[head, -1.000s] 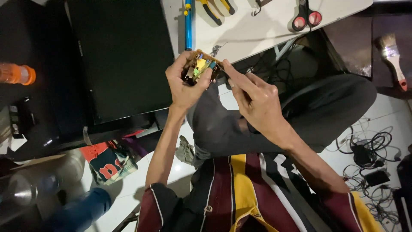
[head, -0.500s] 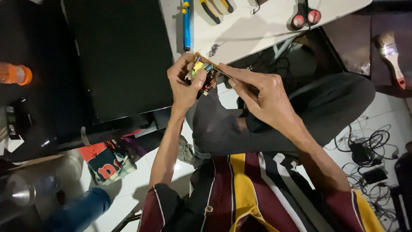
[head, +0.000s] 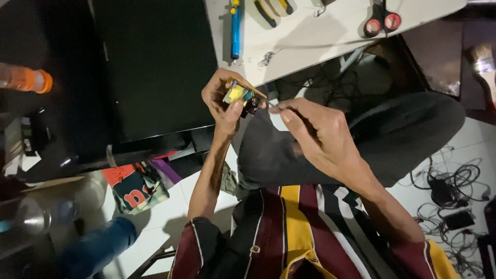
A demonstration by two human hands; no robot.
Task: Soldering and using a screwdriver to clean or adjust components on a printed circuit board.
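The left hand (head: 223, 101) was closed around a small circuit board with a yellow block component and dark parts (head: 238, 96), its thumb pressed on the near face and its fingers curled behind the far edge, so the board sat held between thumb and fingertips, raised above the lap. The board's long axis ran slantwise, from up by the left fingertips down toward the right hand (head: 315, 135).

The right hand's thumb and forefinger were pinched narrow on a thin metal tool or wire (head: 273, 106); which of the two could not be told. Its tip reached leftward from those fingers and met the board's lower right end, at the dark parts. So the board lay to the left of and slightly above the right fingertips, very near, with the thin piece bridging the gap. The left hand was the one on the board; the right touched it only through that piece.

Beyond both hands, further from the person, lay a white tabletop (head: 320, 39) carrying a blue pen-shaped tool (head: 235, 31) and red-handled scissors (head: 381, 18), well apart from the fingers.
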